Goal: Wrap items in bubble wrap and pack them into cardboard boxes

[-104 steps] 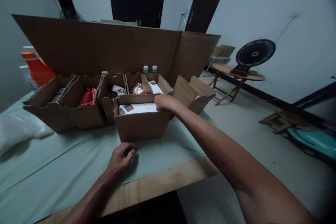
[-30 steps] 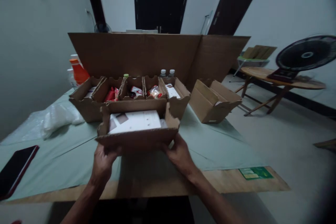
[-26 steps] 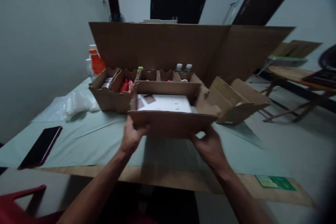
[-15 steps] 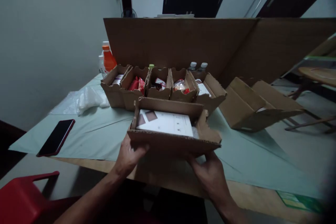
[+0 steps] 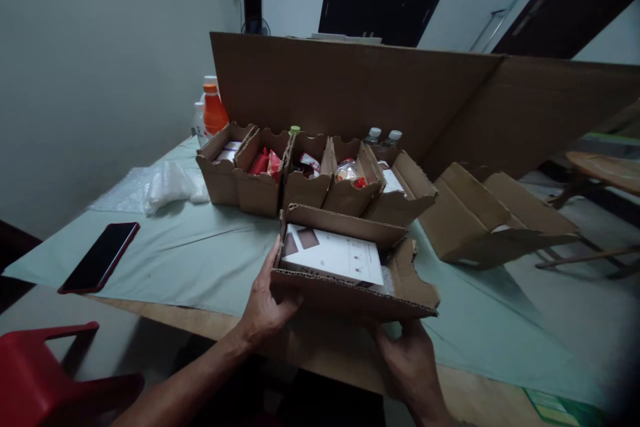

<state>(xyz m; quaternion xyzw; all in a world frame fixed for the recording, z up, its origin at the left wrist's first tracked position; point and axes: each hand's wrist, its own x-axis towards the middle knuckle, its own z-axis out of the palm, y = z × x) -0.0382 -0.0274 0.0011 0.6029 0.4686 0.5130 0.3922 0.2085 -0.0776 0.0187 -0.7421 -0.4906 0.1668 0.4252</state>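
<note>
I have my left grip (image 5: 264, 307) at seven o'clock, closed in a hold, its fingers (image 5: 269, 268) reaching towards one o'clock and its left thumb (image 5: 289, 307) laid out to three. My left forearm (image 5: 200, 373), bare, runs back from the wrist towards eight. My right grip (image 5: 410, 357) sits lower, at five o'clock, also closed in a hold, its right thumb (image 5: 384, 341) aimed at ten; I can't see those fingertips. The right wrist (image 5: 431, 403) drops away towards five, with little of that arm in view.
</note>
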